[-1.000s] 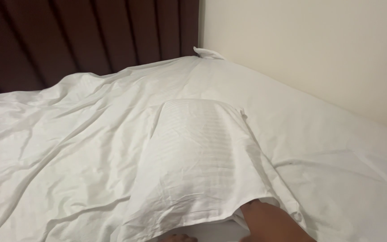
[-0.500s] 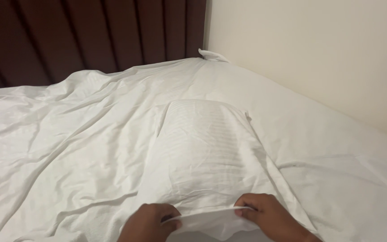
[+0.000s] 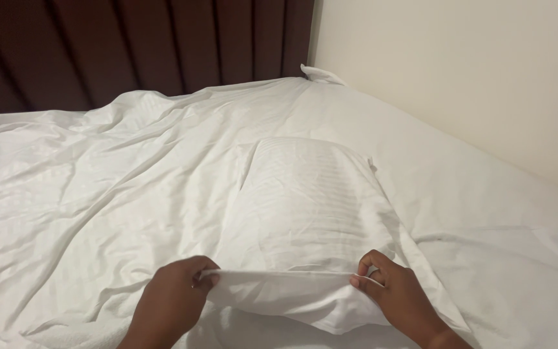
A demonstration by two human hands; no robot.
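White bed sheet [image 3: 98, 194] underneath; left hand [image 3: 169, 300] and right hand [image 3: 398, 294] each seemingly pinch-grip the pillowcase [image 3: 292, 226] edge.

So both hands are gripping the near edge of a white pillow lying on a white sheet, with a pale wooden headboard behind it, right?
Not quite. The headboard is dark brown, not pale, as the head view shows. The rest holds: the left hand and the right hand both grip the near edge of the white pillow, which lies on the white sheet.
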